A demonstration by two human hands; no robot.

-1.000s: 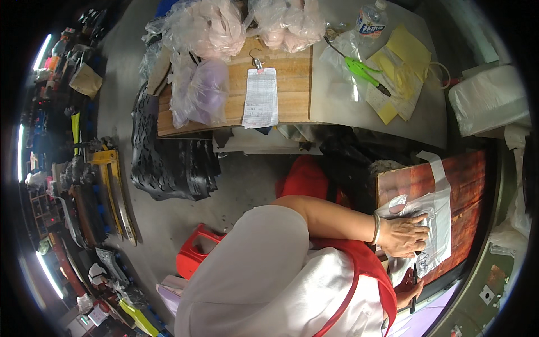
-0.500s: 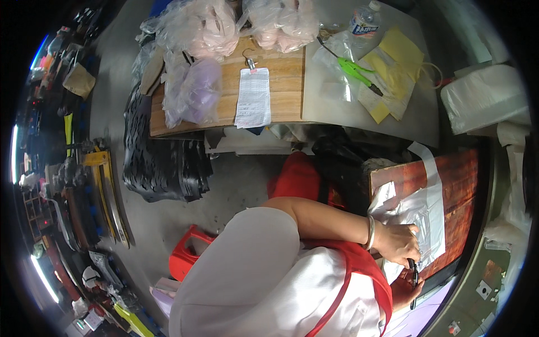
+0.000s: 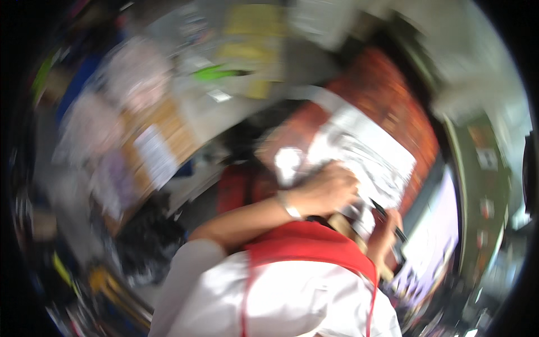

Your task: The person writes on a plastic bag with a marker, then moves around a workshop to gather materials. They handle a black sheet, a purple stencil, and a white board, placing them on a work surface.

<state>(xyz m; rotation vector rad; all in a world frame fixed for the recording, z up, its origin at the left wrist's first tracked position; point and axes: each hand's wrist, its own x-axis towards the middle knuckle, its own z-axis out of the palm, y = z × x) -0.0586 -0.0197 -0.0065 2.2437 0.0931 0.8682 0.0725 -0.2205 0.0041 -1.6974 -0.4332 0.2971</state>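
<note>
The left hand (image 3: 332,188), half-curled, its hold unclear, has drawn away from the pen (image 3: 379,209), leaving it in the closed right hand (image 3: 386,231); the silvery bag (image 3: 359,143) lies along the red board's (image 3: 387,84) near edge.

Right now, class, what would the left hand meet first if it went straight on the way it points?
The left hand would probably meet the silvery plastic bag; blur hides whether they touch.

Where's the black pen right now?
In the head view, right of centre: the black pen is in the right hand, beside the white plastic.
</note>
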